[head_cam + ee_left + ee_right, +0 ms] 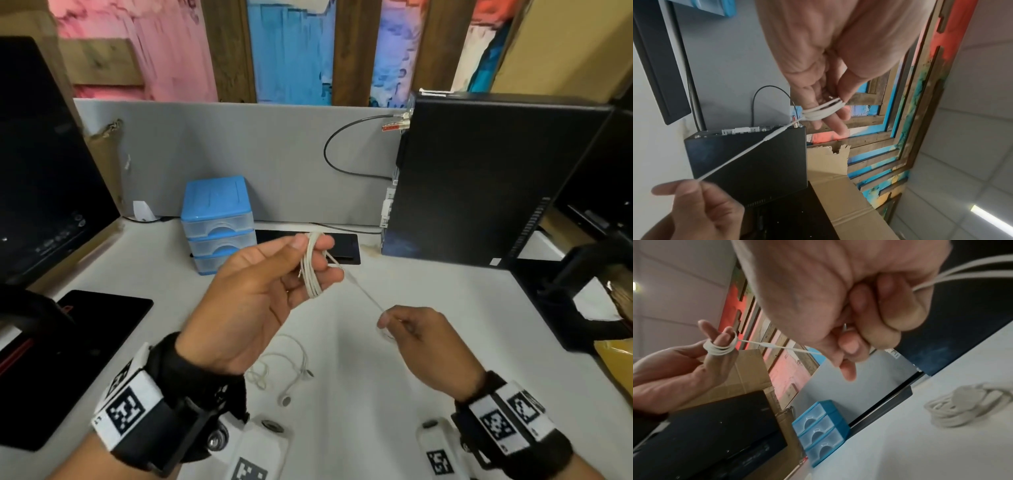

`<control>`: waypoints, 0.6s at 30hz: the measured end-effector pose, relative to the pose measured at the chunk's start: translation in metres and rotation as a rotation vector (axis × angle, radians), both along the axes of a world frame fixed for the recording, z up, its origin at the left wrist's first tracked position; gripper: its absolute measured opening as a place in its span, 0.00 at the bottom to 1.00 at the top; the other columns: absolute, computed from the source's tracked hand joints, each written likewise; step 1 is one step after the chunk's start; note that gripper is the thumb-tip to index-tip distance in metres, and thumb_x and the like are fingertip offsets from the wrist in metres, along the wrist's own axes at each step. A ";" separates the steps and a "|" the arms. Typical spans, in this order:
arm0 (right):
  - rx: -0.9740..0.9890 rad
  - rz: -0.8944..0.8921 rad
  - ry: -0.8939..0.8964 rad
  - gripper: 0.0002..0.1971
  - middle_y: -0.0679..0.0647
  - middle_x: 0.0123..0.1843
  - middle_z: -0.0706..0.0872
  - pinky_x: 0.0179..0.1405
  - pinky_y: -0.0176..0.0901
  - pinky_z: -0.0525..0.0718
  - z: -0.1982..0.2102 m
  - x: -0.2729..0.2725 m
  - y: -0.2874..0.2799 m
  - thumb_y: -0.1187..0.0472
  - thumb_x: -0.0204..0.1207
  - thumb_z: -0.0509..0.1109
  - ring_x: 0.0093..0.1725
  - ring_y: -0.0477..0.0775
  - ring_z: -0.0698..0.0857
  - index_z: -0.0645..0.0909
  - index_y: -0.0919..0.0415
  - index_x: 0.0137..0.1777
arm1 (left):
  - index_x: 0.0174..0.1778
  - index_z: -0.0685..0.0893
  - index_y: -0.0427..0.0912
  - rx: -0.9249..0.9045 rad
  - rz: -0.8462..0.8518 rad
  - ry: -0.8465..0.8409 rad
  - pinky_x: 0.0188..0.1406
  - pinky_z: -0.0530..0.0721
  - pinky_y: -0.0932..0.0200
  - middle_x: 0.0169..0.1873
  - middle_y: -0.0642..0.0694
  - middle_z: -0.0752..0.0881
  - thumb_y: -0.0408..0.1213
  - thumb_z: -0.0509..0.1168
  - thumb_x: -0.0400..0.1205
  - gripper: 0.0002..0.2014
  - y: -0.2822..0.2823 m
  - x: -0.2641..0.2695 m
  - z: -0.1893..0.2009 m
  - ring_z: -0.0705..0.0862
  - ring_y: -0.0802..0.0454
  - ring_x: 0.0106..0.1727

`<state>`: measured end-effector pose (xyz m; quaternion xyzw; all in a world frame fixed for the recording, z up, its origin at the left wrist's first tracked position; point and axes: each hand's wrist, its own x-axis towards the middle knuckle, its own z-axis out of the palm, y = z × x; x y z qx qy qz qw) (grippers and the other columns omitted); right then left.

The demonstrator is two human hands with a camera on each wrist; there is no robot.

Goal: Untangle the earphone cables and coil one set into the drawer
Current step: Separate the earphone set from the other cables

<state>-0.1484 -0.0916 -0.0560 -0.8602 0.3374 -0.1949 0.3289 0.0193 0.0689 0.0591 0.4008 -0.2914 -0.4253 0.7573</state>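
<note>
The left hand (260, 294) holds a white earphone cable (312, 270) coiled around two raised fingers, thumb pressing the loops. Its taut tail runs down to the right hand (419, 330), which pinches it. A second earphone set (284, 373) lies loose on the white desk (394, 394) below, well in front of the closed blue drawer unit (219, 222).

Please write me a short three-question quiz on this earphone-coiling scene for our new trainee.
1. True or false: the white earphone cable is wound in loops round fingers of the left hand.
2. What does the right hand do? A) rests flat on the white desk B) pinches the taut free run of the cable C) pulls a drawer open
3. Fill in: all three drawers of the blue plastic drawer unit are ____.

Key: 1 true; 2 B; 3 closed. The second white earphone set lies loose on the desk between the wrists.
</note>
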 end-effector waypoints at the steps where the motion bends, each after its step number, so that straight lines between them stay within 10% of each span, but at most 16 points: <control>1: -0.001 0.036 0.028 0.12 0.42 0.29 0.85 0.36 0.41 0.79 0.001 0.000 0.003 0.55 0.83 0.63 0.28 0.39 0.81 0.86 0.43 0.42 | 0.43 0.91 0.34 -0.021 0.027 0.004 0.50 0.90 0.58 0.33 0.44 0.88 0.36 0.62 0.76 0.13 -0.002 0.001 -0.001 0.91 0.49 0.37; 5: -0.011 0.377 0.149 0.12 0.48 0.29 0.83 0.36 0.42 0.81 0.023 0.000 0.052 0.50 0.83 0.62 0.28 0.44 0.80 0.85 0.49 0.45 | 0.37 0.91 0.40 -0.095 0.210 -0.119 0.57 0.87 0.56 0.47 0.47 0.91 0.35 0.61 0.81 0.14 -0.009 0.013 -0.010 0.91 0.46 0.48; 10: 0.092 0.609 -0.001 0.16 0.49 0.25 0.74 0.31 0.38 0.71 0.087 -0.012 0.097 0.47 0.85 0.63 0.27 0.44 0.74 0.78 0.51 0.36 | 0.52 0.89 0.50 -0.059 0.428 -0.698 0.64 0.80 0.54 0.47 0.47 0.93 0.40 0.60 0.86 0.12 -0.013 0.015 -0.037 0.88 0.50 0.57; 14: 0.304 0.511 -0.365 0.12 0.53 0.25 0.77 0.30 0.29 0.71 0.125 -0.032 0.097 0.50 0.84 0.64 0.28 0.43 0.74 0.86 0.53 0.45 | 0.53 0.88 0.41 -0.062 0.315 -1.046 0.50 0.80 0.58 0.41 0.46 0.89 0.41 0.55 0.87 0.16 -0.010 -0.001 -0.049 0.87 0.52 0.48; 18: 0.250 0.200 -0.727 0.13 0.53 0.22 0.73 0.23 0.29 0.66 0.125 -0.033 0.065 0.54 0.82 0.65 0.22 0.46 0.67 0.85 0.59 0.41 | 0.46 0.88 0.32 -0.096 0.079 -0.908 0.52 0.80 0.56 0.36 0.46 0.88 0.43 0.53 0.87 0.22 -0.003 -0.022 -0.043 0.87 0.50 0.44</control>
